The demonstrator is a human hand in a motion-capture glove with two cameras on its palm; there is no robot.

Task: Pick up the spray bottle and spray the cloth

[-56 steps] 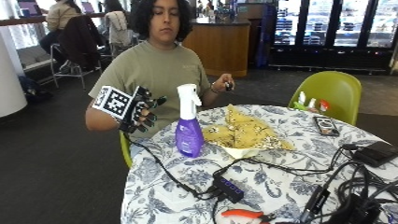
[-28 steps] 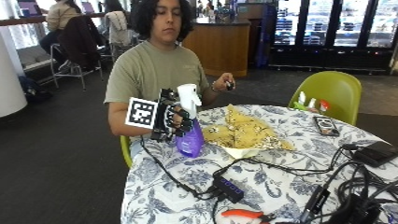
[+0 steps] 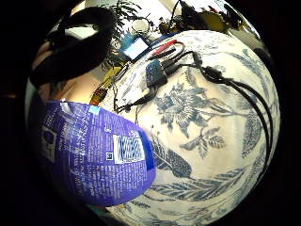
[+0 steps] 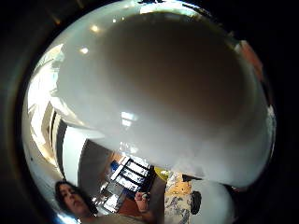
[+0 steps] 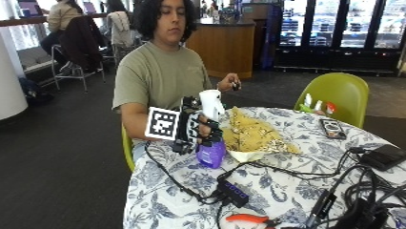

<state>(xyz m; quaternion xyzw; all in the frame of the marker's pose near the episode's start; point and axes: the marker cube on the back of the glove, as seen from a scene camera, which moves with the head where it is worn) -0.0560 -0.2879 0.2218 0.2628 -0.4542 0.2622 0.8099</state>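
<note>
Grip (image 5: 202,130): fingers curled round bottle (image 5: 210,153) neck.
Outside view: cloth (image 5: 254,134) just beside grip, on tabletop (image 5: 279,191).
Little-finger view: bottle label (image 3: 127,149).
Thumb view: white sprayer (image 4: 173,93) hides cloth.

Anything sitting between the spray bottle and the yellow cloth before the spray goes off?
Nothing: in the outside view the spray bottle, gripped by the gloved right hand, stands right beside the yellow cloth, no object between them.

Person in an olive T-shirt, one glove worn

A short-sleeved, olive-green T-shirt (image 5: 162,76) is worn, plain across the chest. The right hand (image 5: 193,126) is covered by a black glove fitted with black straps and white plastic parts. Dark, wavy, shoulder-length hair is seen. The other hand (image 5: 229,84) is left ungloved.
</note>
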